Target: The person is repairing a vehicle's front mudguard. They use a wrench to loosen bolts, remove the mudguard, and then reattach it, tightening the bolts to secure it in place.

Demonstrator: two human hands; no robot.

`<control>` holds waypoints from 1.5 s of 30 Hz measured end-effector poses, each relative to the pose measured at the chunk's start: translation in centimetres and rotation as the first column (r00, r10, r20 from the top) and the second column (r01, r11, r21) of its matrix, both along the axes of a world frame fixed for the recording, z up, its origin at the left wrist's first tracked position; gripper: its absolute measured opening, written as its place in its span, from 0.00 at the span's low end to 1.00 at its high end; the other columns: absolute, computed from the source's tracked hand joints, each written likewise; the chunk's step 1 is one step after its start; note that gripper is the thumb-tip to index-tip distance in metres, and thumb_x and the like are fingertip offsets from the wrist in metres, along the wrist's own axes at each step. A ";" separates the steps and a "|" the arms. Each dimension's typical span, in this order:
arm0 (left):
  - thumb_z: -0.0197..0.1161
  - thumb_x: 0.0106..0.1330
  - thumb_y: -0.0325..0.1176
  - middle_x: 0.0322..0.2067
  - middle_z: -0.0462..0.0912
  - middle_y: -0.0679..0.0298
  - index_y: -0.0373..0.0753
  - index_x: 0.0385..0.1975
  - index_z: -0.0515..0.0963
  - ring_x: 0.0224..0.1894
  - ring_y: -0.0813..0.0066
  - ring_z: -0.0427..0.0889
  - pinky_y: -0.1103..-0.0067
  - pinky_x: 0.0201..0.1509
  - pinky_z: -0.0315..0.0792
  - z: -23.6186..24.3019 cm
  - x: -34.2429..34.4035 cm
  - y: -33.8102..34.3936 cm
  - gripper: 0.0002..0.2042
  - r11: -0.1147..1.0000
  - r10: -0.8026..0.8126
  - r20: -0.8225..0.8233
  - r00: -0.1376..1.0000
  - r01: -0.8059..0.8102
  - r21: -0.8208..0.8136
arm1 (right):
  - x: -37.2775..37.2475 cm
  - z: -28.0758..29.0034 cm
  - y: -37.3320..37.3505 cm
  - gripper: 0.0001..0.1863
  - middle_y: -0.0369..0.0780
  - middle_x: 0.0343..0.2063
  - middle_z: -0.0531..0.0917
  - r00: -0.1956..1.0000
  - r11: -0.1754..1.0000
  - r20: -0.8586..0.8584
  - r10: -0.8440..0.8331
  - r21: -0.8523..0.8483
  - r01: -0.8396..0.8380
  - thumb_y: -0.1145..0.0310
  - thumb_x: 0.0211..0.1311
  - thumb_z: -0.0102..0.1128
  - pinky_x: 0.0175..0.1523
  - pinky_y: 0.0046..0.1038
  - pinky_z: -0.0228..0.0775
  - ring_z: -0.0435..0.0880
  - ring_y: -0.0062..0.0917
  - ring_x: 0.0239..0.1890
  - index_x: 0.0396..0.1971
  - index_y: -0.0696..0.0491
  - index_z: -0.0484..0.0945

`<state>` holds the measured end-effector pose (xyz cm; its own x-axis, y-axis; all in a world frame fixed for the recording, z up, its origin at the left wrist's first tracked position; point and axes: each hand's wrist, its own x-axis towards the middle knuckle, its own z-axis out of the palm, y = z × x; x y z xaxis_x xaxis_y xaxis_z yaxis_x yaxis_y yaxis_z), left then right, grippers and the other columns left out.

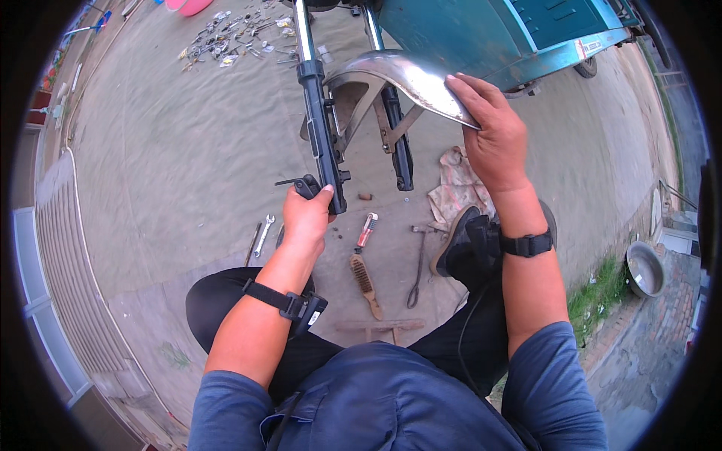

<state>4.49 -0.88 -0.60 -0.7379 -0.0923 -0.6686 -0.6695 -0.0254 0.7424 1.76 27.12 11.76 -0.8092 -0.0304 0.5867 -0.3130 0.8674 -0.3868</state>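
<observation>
Two dark fork legs with bright upper tubes hang down at the top middle, and a shiny metal mudguard (421, 79) sits between them on flat metal stays. My right hand (492, 131) grips the mudguard's near right edge, thumb underneath and fingers on top. At the lower end of the left fork leg (322, 135), my left hand (307, 222) is closed round a black tool (305, 186) with a thin rod sticking out, like a folding hex key set. Its thumb lies against the leg; its other fingers are mostly hidden. The right fork leg (401, 154) hangs free of both hands.
Between my legs lie a wire brush (364, 284), a red-handled tool (367, 231) and a hammer (418, 263). A wrench (264, 234) is by my left knee, a stained cloth (457, 184) by my right foot. A teal vehicle body (466, 37) stands behind; loose hardware (233, 37) is scattered far left.
</observation>
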 end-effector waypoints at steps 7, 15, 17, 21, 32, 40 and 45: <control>0.66 0.69 0.30 0.35 0.83 0.64 0.38 0.44 0.71 0.32 0.74 0.83 0.73 0.33 0.79 0.1 0.0 0.3 0.11 1.000 -0.009 -0.013 1.000 0.009 -0.020 | -0.3 0.2 0.6 0.26 0.42 0.51 0.86 1.000 0.999 0.024 0.010 0.032 -0.011 0.85 0.59 0.58 0.54 0.30 0.80 0.87 0.35 0.50 0.55 0.45 0.85; 0.62 0.72 0.30 0.33 0.84 0.67 0.41 0.41 0.73 0.32 0.76 0.84 0.71 0.34 0.79 0.5 0.0 0.6 0.05 0.999 0.001 -0.022 1.000 -0.002 -0.041 | 0.2 -0.3 -0.7 0.26 0.42 0.49 0.86 0.999 0.999 -0.033 -0.043 -0.033 0.042 0.85 0.55 0.61 0.50 0.30 0.81 0.88 0.37 0.46 0.52 0.44 0.86; 0.62 0.72 0.30 0.33 0.84 0.67 0.41 0.41 0.73 0.32 0.76 0.84 0.71 0.35 0.79 0.5 0.0 0.5 0.05 0.999 -0.010 -0.017 1.000 0.010 -0.043 | 0.0 -0.3 -0.3 0.26 0.41 0.49 0.86 0.999 0.999 -0.028 -0.032 -0.026 0.032 0.85 0.55 0.61 0.50 0.30 0.81 0.88 0.37 0.47 0.52 0.44 0.86; 0.62 0.72 0.29 0.34 0.84 0.67 0.41 0.42 0.74 0.34 0.76 0.84 0.71 0.36 0.80 0.8 -0.2 0.3 0.04 0.998 -0.048 -0.008 0.999 0.048 -0.039 | 0.0 -0.6 -0.2 0.26 0.41 0.49 0.87 0.999 0.999 -0.033 -0.040 -0.029 0.039 0.84 0.56 0.61 0.50 0.30 0.81 0.88 0.37 0.47 0.52 0.43 0.86; 0.62 0.72 0.29 0.34 0.84 0.67 0.41 0.41 0.74 0.33 0.76 0.84 0.73 0.35 0.79 0.9 0.1 0.4 0.05 0.999 -0.032 -0.038 0.999 0.031 -0.040 | -0.7 -0.3 0.6 0.23 0.37 0.47 0.87 0.999 0.999 -0.051 0.013 0.049 -0.010 0.80 0.57 0.64 0.45 0.30 0.82 0.88 0.35 0.44 0.51 0.41 0.86; 0.62 0.73 0.30 0.34 0.84 0.68 0.42 0.42 0.74 0.34 0.77 0.84 0.73 0.36 0.79 0.8 0.2 0.3 0.04 0.996 -0.077 -0.030 0.997 0.076 -0.035 | -0.8 -0.2 0.6 0.22 0.37 0.47 0.87 0.999 0.996 -0.054 -0.004 0.085 0.009 0.79 0.57 0.65 0.46 0.30 0.82 0.88 0.34 0.44 0.50 0.41 0.87; 0.62 0.73 0.31 0.34 0.84 0.68 0.42 0.41 0.75 0.33 0.77 0.84 0.73 0.36 0.79 1.0 0.2 0.3 0.03 0.996 -0.084 -0.036 0.996 0.083 -0.036 | -0.4 -0.5 0.6 0.22 0.36 0.48 0.87 0.999 0.999 -0.043 -0.022 0.045 0.023 0.79 0.58 0.64 0.47 0.30 0.82 0.88 0.34 0.45 0.51 0.41 0.86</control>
